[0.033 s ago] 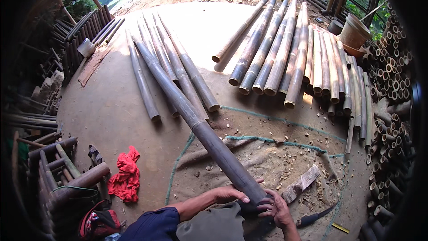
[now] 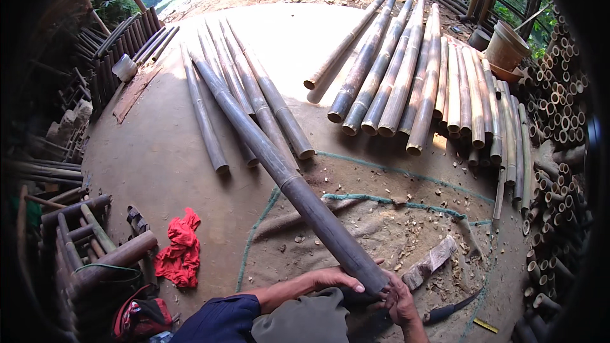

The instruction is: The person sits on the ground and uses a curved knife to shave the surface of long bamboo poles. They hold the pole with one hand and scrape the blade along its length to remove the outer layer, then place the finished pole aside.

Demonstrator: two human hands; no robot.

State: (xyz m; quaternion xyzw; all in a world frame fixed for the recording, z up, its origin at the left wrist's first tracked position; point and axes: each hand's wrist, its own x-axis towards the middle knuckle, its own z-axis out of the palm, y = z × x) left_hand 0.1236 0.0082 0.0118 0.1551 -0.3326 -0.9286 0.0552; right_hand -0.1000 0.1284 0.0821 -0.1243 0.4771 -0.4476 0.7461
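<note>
A long dark bamboo pole (image 2: 305,200) runs from the far left down to my lap, its near cut end by my knees. My left hand (image 2: 335,278) wraps under it just short of that end, with the thumb on the near side and a fingertip showing beyond. At the cut end, my right hand (image 2: 400,300) is closed on the rim, its fingers partly hidden. To the right of my right hand lie a knife (image 2: 448,308) with a dark handle and curved blade, and a rough wooden block (image 2: 431,262).
Several bamboo poles (image 2: 400,89) lie at the far right, with others (image 2: 273,105) by the held one. A cloth sheet (image 2: 381,228) with shavings spreads ahead. Leftward are a red cloth (image 2: 179,249) and a bamboo stool (image 2: 105,257). Cut bamboo (image 2: 562,121) is stacked at the right.
My right hand has shifted slightly at the pole's end, its fingers now less spread over the rim. The pole's near end sits a touch farther right.
</note>
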